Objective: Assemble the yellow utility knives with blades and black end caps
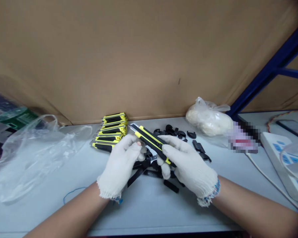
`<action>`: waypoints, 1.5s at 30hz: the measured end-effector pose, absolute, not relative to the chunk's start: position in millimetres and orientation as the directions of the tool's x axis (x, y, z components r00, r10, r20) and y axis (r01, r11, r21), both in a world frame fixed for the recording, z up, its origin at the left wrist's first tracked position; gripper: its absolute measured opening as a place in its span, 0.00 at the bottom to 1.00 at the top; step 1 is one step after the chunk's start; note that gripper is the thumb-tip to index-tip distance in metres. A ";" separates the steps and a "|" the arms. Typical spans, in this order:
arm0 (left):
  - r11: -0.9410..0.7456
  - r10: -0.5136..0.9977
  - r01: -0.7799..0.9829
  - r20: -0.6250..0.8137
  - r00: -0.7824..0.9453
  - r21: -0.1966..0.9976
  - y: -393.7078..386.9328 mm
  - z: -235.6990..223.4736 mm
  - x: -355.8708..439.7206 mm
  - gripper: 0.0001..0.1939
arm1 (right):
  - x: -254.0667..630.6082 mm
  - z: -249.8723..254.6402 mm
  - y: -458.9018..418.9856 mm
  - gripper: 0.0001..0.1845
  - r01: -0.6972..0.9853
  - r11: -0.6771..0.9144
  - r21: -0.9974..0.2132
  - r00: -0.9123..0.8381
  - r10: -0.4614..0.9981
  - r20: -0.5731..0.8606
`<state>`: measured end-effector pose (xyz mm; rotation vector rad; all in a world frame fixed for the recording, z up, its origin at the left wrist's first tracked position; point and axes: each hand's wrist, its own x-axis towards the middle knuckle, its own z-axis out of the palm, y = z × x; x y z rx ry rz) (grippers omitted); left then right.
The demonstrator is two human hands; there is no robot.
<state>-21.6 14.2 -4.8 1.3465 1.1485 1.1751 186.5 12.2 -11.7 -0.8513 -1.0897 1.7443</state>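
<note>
A black and yellow utility knife (151,142) is tilted in front of me, its metal tip pointing up and to the left. My right hand (186,158), in a white knit glove, is closed round its lower end. My left hand (124,165), also gloved, has its fingers curled together beside the knife's front half; the thumb's bare tip shows. Whatever those fingers hold, if anything, is hidden. Under both hands lie loose black plastic parts (171,186), partly covered. Several similar utility knives (113,127) are stacked in a row beyond my left hand.
More small black parts (172,130) lie behind the hands. A clear plastic bag (37,162) spreads over the left of the table (139,211). At right are a tied bag (210,119), a white power strip (283,158) with cables and a phone (291,128). Cardboard (139,59) stands behind.
</note>
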 end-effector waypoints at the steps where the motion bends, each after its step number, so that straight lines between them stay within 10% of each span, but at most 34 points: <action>1: -0.096 0.993 0.055 0.092 0.073 0.994 14.3 -4.7 -23.0 0.20 | 185.8 -12.8 12.9 0.18 -0.314 -0.235 -0.920 -0.345 0.931 -0.121; 12: -0.127 0.982 0.211 0.092 0.166 0.969 11.4 -8.0 -23.9 0.13 | 180.2 -11.5 6.4 0.15 -0.310 -0.323 -0.894 -0.635 0.770 -0.058; 45: -0.296 0.910 0.410 0.125 0.394 0.863 10.7 6.7 -14.6 0.10 | 175.7 -26.8 13.7 0.15 -0.370 -0.259 -0.892 -0.436 0.896 -0.079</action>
